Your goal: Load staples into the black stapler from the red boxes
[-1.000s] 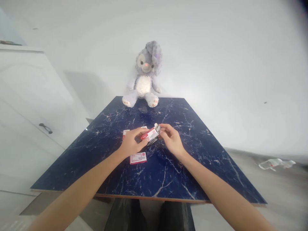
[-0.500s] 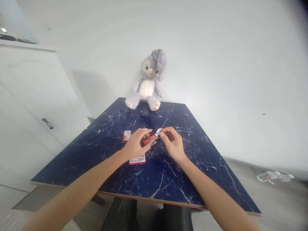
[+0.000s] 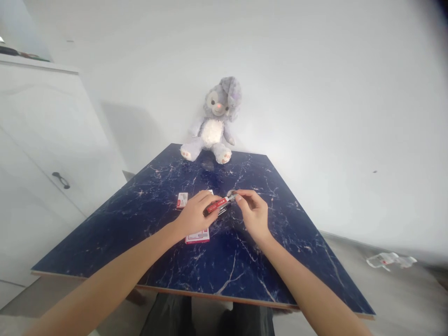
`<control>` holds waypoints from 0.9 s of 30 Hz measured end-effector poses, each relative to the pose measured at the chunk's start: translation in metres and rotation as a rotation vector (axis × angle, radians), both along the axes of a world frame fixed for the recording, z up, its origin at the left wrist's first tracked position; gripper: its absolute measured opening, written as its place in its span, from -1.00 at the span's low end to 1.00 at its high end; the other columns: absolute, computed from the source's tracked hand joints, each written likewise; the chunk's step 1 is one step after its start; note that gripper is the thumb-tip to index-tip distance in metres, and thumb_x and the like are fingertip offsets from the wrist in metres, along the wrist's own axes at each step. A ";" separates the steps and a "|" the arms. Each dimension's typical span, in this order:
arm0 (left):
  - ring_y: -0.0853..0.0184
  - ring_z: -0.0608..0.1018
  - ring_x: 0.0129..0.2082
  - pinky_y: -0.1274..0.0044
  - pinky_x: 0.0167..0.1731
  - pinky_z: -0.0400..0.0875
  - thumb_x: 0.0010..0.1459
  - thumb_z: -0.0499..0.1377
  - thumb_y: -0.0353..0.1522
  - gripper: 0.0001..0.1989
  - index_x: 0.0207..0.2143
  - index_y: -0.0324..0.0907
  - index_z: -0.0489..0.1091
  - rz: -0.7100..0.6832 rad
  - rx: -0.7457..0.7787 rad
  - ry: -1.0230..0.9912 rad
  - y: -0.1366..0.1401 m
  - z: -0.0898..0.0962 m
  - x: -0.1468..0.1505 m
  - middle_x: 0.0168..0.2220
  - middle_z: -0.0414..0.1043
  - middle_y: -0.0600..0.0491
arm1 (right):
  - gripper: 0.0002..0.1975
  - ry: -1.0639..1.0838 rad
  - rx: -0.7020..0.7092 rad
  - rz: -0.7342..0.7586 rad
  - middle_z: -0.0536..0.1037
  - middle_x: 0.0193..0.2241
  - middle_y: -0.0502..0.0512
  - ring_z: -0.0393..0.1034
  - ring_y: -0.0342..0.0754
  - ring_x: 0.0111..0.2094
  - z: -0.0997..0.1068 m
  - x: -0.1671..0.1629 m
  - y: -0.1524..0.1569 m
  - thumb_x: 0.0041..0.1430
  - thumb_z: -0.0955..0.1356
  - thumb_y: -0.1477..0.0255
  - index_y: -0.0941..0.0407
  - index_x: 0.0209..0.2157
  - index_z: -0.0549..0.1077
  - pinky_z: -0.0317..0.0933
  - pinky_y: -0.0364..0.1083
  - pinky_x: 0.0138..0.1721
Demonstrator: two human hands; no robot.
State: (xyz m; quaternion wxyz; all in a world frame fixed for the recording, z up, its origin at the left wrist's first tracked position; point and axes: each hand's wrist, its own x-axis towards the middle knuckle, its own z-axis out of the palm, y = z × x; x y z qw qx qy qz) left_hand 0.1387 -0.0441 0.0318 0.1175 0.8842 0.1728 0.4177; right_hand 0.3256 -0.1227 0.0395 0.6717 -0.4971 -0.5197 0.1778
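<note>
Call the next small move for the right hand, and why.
I'd probably draw the right hand gently outward from the small red box: the left hand grips the box, and the right thumb and forefinger are at its end, beside a pale flap. Whether they pinch anything is too small to tell.

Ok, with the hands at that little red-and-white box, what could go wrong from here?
The small silvery piece at the end of the small red-and-white cardboard box could slip and drop, as only fingertips of the right hand are there.
The left hand might dent the box if its grip tightens.
The flat white-and-red box lies partly hidden beneath that hand, so lowering it could nudge the box.
</note>
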 end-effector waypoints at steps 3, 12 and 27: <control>0.25 0.53 -0.22 0.39 -0.16 0.43 0.16 0.21 -0.40 -0.73 -0.06 -0.11 0.44 0.008 -0.161 -0.048 0.004 0.000 -0.002 -0.21 0.48 -0.02 | -0.81 0.034 -0.014 -0.043 0.62 -0.22 0.11 0.51 0.01 -0.22 0.003 0.003 0.000 0.22 0.38 0.25 0.06 -0.25 0.51 0.38 0.04 -0.07; 0.23 0.58 -0.09 0.37 -0.04 0.49 0.08 0.27 -0.35 -0.56 0.04 -0.17 0.33 -0.050 -0.733 -0.365 0.029 -0.001 -0.006 -0.15 0.49 -0.02 | -0.74 -0.131 -0.079 -0.073 0.61 -0.16 0.14 0.51 0.01 -0.19 -0.013 0.032 0.021 0.25 0.34 0.24 0.09 -0.12 0.49 0.36 0.02 -0.08; 0.16 0.56 -0.02 0.34 -0.06 0.52 0.06 0.21 -0.39 -0.64 -0.05 -0.17 0.42 0.009 -0.686 -0.274 0.033 -0.008 -0.006 -0.05 0.53 -0.05 | -0.72 -0.513 -0.227 -0.019 0.65 -0.23 0.08 0.52 0.00 -0.28 -0.038 0.042 0.035 0.27 0.29 0.25 0.05 -0.17 0.59 0.35 -0.01 -0.12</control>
